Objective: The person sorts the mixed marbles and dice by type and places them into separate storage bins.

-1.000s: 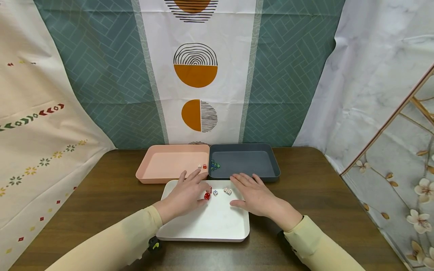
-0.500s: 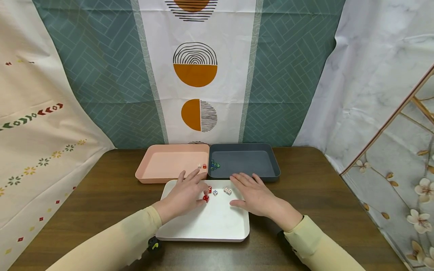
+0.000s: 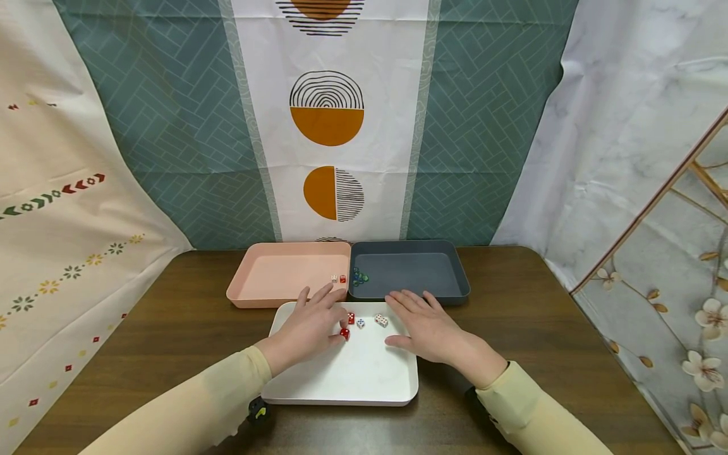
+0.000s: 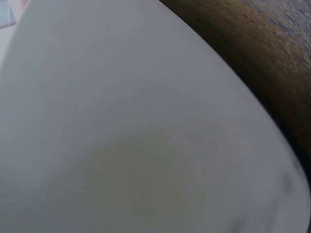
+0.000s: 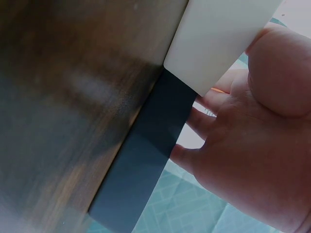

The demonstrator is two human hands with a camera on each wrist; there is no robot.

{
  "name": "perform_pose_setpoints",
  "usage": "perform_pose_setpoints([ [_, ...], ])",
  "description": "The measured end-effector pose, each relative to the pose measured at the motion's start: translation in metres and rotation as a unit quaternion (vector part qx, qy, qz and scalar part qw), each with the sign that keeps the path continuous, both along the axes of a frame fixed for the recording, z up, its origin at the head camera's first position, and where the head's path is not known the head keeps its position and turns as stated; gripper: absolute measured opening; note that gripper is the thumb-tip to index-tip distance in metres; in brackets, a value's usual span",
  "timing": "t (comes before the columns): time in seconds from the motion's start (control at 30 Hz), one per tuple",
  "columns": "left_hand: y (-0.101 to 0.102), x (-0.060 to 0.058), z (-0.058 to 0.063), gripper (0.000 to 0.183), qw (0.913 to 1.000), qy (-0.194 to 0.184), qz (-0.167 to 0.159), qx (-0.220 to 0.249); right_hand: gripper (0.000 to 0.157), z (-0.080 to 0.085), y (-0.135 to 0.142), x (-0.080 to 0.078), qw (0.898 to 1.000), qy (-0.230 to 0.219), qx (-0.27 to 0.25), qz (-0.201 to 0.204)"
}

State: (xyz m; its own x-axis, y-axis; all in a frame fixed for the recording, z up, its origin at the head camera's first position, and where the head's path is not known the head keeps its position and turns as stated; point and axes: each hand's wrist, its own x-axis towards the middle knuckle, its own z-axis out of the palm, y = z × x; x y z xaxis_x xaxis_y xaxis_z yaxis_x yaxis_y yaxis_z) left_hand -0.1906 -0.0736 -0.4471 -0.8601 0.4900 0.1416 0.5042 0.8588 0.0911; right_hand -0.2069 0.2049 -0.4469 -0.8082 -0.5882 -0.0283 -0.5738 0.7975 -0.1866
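Note:
A white tray (image 3: 352, 385) lies in front of me. My left hand (image 3: 307, 328) is over its left side, thumb and forefinger pinching a red die (image 3: 344, 333). Another red die (image 3: 351, 318) lies just beyond. To its right are a white die with blue spots (image 3: 361, 323) and a pair of white dice (image 3: 382, 321). My right hand (image 3: 423, 328) stays over the tray's right edge, fingers extended, holding nothing. In the right wrist view its fingers (image 5: 199, 121) show beside the white tray (image 5: 218, 43). The left wrist view is filled by the white tray's side (image 4: 136, 97).
Behind the white tray stand a pink tray (image 3: 284, 287) and a dark blue-grey tray (image 3: 415, 272), side by side. A white die (image 3: 334, 279) and a red die (image 3: 342, 279) lie in the pink one; small green and blue pieces (image 3: 359, 277) lie in the dark one.
The red die at my left fingertips has shifted slightly towards me and to the left. The red die behind it shows more fully. My right hand has stayed in place.

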Motion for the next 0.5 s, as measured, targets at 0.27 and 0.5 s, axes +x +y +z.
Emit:
perform_pose_setpoints([
  [0.27,-0.0007,0.0006,0.0001,0.019,0.9999,0.007,-0.005,0.007,0.086,-0.0004,0.0004,-0.0003,1.0,0.001,-0.006,0.004],
  [0.5,-0.0016,0.0007,0.0046,0.018,1.0,0.005,-0.001,0.002,0.086,-0.0009,0.0007,-0.0007,1.0,0.006,0.001,0.004],
])
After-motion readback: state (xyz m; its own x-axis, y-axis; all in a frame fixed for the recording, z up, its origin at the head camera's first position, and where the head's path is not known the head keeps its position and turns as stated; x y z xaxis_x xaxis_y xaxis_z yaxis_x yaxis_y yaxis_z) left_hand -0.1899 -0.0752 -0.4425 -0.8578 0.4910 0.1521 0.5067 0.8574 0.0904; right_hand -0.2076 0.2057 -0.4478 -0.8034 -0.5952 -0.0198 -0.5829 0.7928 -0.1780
